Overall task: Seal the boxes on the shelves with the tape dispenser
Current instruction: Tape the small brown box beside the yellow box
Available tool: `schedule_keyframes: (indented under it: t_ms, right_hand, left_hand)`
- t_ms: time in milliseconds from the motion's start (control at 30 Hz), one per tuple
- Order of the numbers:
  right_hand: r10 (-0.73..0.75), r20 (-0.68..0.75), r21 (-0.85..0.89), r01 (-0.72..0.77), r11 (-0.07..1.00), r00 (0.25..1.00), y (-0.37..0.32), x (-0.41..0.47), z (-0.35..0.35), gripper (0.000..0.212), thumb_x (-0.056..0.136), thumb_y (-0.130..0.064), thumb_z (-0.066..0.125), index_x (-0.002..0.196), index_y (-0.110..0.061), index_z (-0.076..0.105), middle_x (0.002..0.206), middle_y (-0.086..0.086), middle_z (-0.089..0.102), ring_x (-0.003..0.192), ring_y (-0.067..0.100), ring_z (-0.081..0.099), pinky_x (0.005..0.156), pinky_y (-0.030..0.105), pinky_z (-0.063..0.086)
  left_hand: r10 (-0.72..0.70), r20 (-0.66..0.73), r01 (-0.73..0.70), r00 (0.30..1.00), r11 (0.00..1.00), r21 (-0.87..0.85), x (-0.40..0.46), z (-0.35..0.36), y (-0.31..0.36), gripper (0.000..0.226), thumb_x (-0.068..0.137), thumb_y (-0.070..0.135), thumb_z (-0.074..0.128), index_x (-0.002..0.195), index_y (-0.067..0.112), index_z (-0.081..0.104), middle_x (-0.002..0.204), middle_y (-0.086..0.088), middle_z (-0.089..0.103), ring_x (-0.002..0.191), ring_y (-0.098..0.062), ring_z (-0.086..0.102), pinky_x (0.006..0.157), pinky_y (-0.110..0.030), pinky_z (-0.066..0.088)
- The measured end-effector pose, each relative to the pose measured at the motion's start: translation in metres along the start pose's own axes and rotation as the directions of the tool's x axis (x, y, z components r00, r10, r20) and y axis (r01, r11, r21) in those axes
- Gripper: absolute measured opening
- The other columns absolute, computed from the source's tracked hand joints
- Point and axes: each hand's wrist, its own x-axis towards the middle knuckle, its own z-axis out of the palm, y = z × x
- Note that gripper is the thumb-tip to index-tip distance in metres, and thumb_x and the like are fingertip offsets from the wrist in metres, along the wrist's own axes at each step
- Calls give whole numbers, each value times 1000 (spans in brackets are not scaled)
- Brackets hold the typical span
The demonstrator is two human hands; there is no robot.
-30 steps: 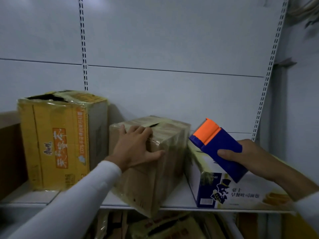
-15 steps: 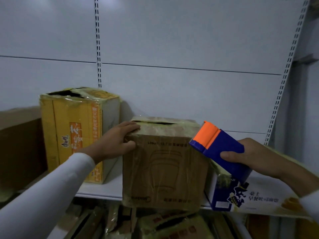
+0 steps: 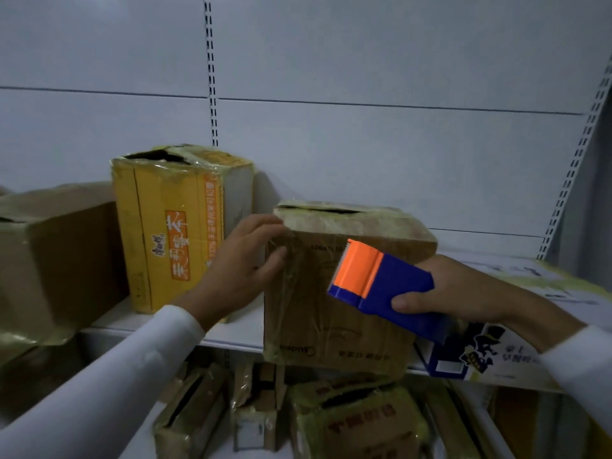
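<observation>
Head view, dim light; white metal shelf (image 3: 238,332) against a pale slotted back panel (image 3: 364,61).

Brown cardboard box wrapped in clear tape (image 3: 334,303) stands at the front edge of the shelf, its bottom edge overhanging the lip; top flaps show a dark slit along the rear.

Left hand (image 3: 240,271), in a white sleeve (image 3: 109,389), rests against the box's upper left corner; fingers bent round the edge, thumb pressed on the front face, gripping the corner.

Right hand (image 3: 463,289) holds a blue plastic tape dispenser with an orange serrated head (image 3: 381,286); fingers curled round the blue body, thumb underneath; the orange end points left and sits in front of the box's front face, upper right part; whether it touches the cardboard, cannot tell.

Tall yellow carton with orange printing (image 3: 172,226) stands left of the brown box, top torn open; a plain brown carton (image 3: 56,260) further left.

White and blue printed box (image 3: 496,356) lies flat under the right forearm, just beside the brown box.

Lower shelf holds several taped cartons (image 3: 354,422), partly shadowed.
</observation>
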Motion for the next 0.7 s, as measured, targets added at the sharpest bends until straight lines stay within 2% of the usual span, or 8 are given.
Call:
schedule_keyframes:
  t_ms: [100,167,233,333,433,533,600,700]
  right_hand:
    - [-29,47,12,29,1000,998,-13,7,9,38,65,-63,73,71,-25,72,70,0,72,61,12,67,55,16,44]
    - [-37,84,9,37,999,996,-19,11,15,30,65,-63,73,69,-33,72,70,-5,73,60,7,68,54,14,45]
    - [-39,101,-14,41,999,994,-21,15,20,35,64,-62,74,74,-28,72,75,-2,74,65,12,70,56,17,48]
    - [-43,135,-62,52,997,990,-22,19,27,44,65,-61,75,77,-19,71,77,3,74,67,18,70,59,23,49]
    - [-32,159,-112,50,992,987,-24,22,33,53,66,-63,74,82,-14,68,79,7,73,68,22,70,61,28,51]
    - [-14,181,-137,39,990,983,-29,26,37,43,71,-56,74,85,-16,68,80,5,74,70,22,71,63,29,53]
    - [-1,188,-147,30,989,982,-31,28,39,43,72,-55,73,87,-16,67,81,4,74,71,21,71,65,32,54]
    - [3,189,-154,27,988,982,-39,31,40,51,67,-64,73,85,-17,67,80,4,74,71,20,71,65,31,53]
  left_hand:
    - [32,100,-21,994,993,-113,-12,-4,14,27,94,24,53,119,17,60,113,5,60,103,-4,56,86,-23,50]
    - [-38,242,90,970,975,-205,-21,-4,18,33,94,27,54,126,18,56,115,6,62,104,-2,58,87,-23,52]
    - [-114,379,237,918,926,-295,-31,-3,18,41,95,30,52,134,19,50,123,5,61,111,-2,57,93,-26,51]
    - [-157,462,355,873,854,-381,-41,-1,17,43,96,28,51,137,17,47,127,4,60,115,-5,57,94,-29,50]
    - [-172,467,401,867,798,-450,-45,0,16,29,97,20,50,124,12,58,110,0,69,98,-9,65,81,-27,52]
    - [-199,424,421,884,733,-534,-46,-3,14,15,96,15,53,97,10,67,84,-2,69,77,-11,63,71,-28,51]
    - [-205,384,397,900,749,-531,-45,-4,13,15,95,15,54,86,15,67,75,3,66,70,-9,60,65,-24,49]
    - [-216,314,350,925,808,-474,-43,-7,9,16,94,18,55,83,19,66,71,5,66,67,-6,61,59,-16,45]
